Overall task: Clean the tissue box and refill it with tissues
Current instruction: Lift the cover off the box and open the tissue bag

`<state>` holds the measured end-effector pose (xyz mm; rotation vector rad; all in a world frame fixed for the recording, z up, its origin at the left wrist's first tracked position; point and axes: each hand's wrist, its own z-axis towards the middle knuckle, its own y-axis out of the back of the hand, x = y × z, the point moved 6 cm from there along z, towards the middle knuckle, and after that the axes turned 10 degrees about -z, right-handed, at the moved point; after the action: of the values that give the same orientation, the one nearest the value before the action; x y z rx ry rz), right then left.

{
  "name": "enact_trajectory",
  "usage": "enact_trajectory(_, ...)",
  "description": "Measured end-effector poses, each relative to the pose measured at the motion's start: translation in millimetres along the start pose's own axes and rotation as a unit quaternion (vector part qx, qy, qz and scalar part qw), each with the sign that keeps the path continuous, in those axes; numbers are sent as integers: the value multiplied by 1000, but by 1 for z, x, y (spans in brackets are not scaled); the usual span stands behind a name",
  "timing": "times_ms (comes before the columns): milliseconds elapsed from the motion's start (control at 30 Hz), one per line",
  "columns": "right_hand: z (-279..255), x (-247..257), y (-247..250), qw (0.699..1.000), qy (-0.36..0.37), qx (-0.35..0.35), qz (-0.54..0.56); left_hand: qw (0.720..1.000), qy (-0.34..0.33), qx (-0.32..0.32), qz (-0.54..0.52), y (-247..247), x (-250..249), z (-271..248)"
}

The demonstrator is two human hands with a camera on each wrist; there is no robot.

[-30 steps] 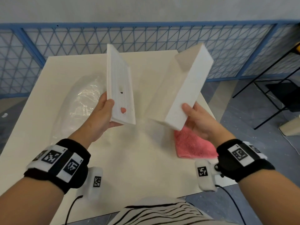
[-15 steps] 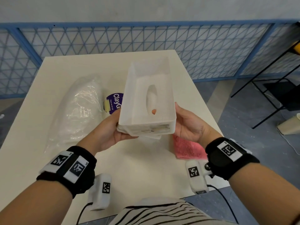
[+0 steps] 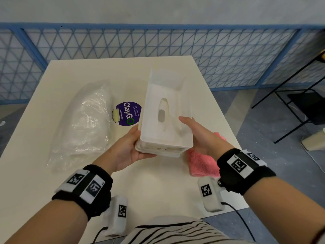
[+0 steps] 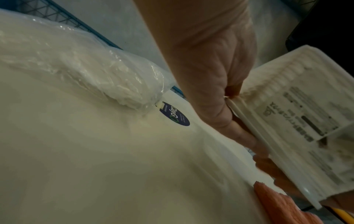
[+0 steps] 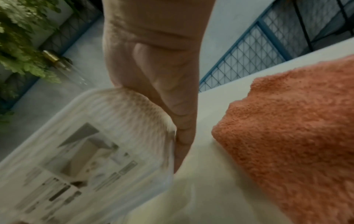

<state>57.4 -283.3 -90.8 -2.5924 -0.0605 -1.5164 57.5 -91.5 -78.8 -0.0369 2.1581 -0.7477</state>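
The white tissue box is held above the table with its open side up; the oval slot shows in its floor. Its flat ribbed lid lies pressed under it, label side down. My left hand grips the near left corner of box and lid, fingers underneath. On the right wall my right hand holds on, thumb hooked over the rim and fingers below. A clear plastic bag of white tissues lies on the table's left.
A pink cloth lies on the cream table under my right wrist, near the right edge. A purple round sticker sits between bag and box. Blue mesh fencing stands behind the table; a black chair frame stands right.
A second ago the left hand held the lid and the right hand held the box, apart and upright. They came together, and now the box lies on the lid, held level by both hands.
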Motion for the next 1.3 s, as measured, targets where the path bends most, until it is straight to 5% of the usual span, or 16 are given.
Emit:
enact_trajectory(233, 14, -2, 8, 998, -22, -57, -15, 987, 39, -115, 110, 5, -5, 14)
enact_trajectory(1100, 31, 3, 28, 946, -53, -214, -236, 968, 83, -155, 179, 11, 23, 38)
enact_trajectory(1200, 30, 5, 28, 943, -55, -218, -246, 959, 58, -150, 235, 9, 7, 24)
enact_trajectory(1300, 27, 36, 20, 880, 20, -295, -372, 938, -70, -180, 286, 20, -36, 1)
